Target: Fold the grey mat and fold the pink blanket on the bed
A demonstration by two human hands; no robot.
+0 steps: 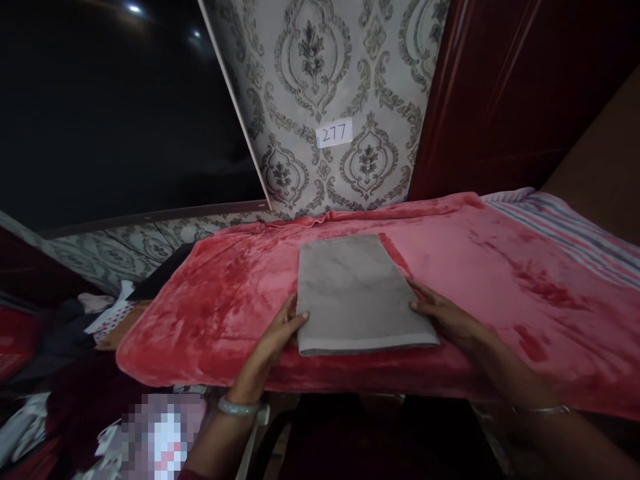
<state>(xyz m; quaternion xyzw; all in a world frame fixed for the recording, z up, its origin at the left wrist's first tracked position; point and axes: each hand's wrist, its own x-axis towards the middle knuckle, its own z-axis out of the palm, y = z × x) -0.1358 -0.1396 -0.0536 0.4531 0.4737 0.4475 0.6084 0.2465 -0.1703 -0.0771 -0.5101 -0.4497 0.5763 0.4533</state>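
Folded grey towel [357, 293] lies flat on red blanket [480, 280], near its front edge. Left hand [280, 337] touches towel's left edge, fingers open, thumb on top. Right hand [445, 317] rests at right edge, fingers loosely spread, not pinching. Tag "277" [334, 133] on wallpaper [300, 100] behind.

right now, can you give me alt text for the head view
A folded grey towel lies flat on a red plush blanket, with the left hand and right hand touching its two side edges. A paper label reading 277 sticks to patterned wallpaper behind.
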